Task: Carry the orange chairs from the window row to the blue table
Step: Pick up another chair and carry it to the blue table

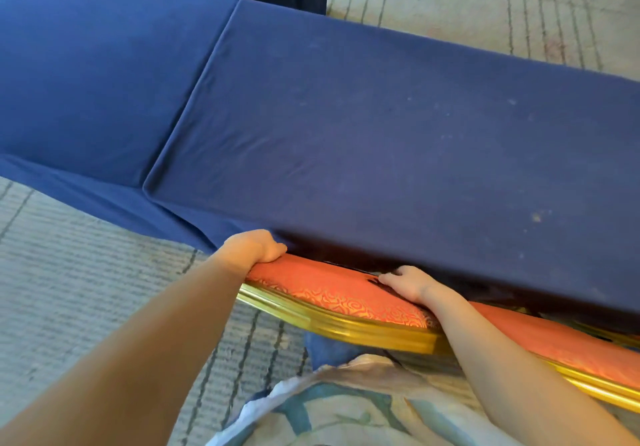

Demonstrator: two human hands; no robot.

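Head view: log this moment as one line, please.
left hand: grips orange chair back, left end | right hand: grips back, further right | chair: at near edge of blue table | seat: hidden

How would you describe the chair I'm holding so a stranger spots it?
Find the long table draped in dark blue cloth. At its near edge, the left hand and right hand grip a chair back. Only it has rose-patterned orange fabric and gold trim.

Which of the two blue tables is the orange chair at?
The darker table on the right; the orange chair is at its near edge, the lighter table lies left.
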